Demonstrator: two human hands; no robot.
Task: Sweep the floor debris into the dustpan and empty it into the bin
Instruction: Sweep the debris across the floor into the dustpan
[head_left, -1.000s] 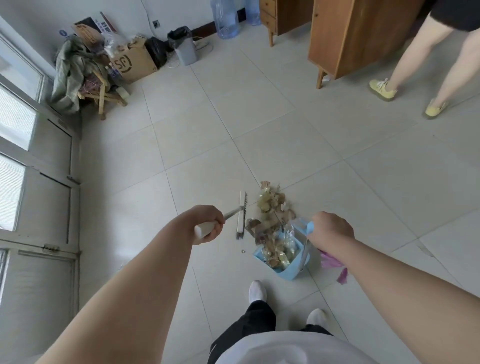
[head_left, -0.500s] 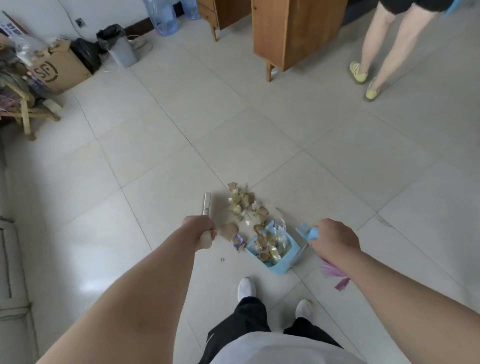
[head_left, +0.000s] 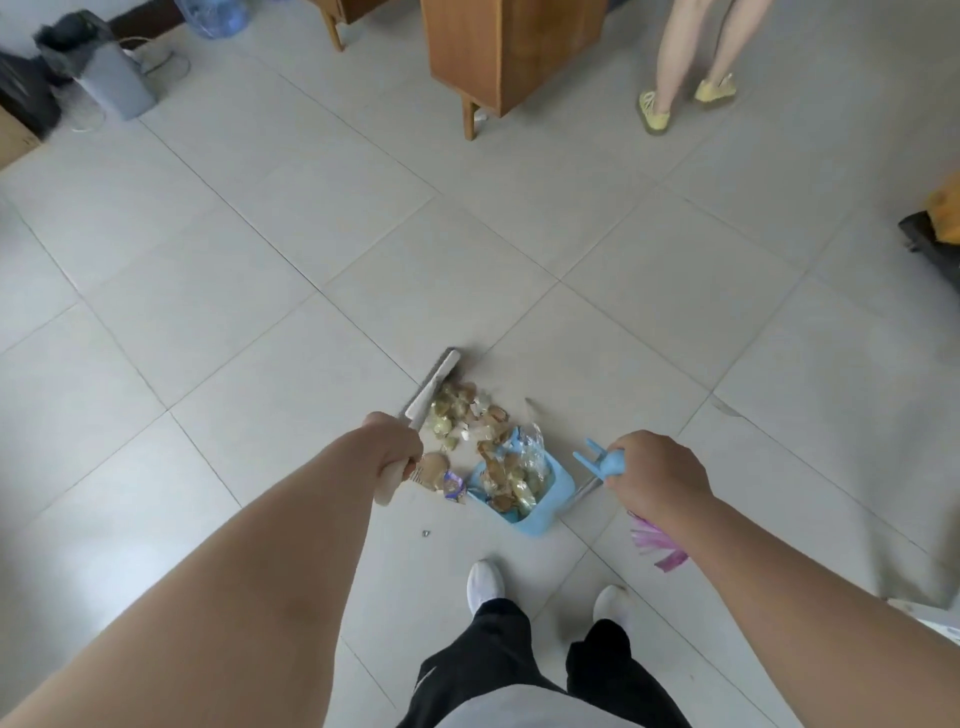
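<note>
A light blue dustpan (head_left: 543, 506) rests on the tiled floor just ahead of my feet, holding several wrappers and husks. My right hand (head_left: 655, 478) is closed around its blue handle top. A pile of brownish debris (head_left: 462, 413) lies on the floor at the pan's mouth. My left hand (head_left: 394, 451) grips the white handle of a small brush (head_left: 435, 385), whose head stands on the far left side of the debris. A grey bin (head_left: 111, 78) with a black liner stands at the far left by the wall.
Another person's legs in yellow shoes (head_left: 652, 114) stand at the far right. A wooden cabinet (head_left: 498, 52) on legs is at top centre, a water jug (head_left: 213, 15) beside it. A small metal bit (head_left: 426, 533) lies near my left foot. Pink strips (head_left: 657, 543) hang under my right wrist.
The brush head has swung out beyond the debris to its far left side. My view has turned right, so the bin and cabinet have slid left. The dustpan has stayed put.
</note>
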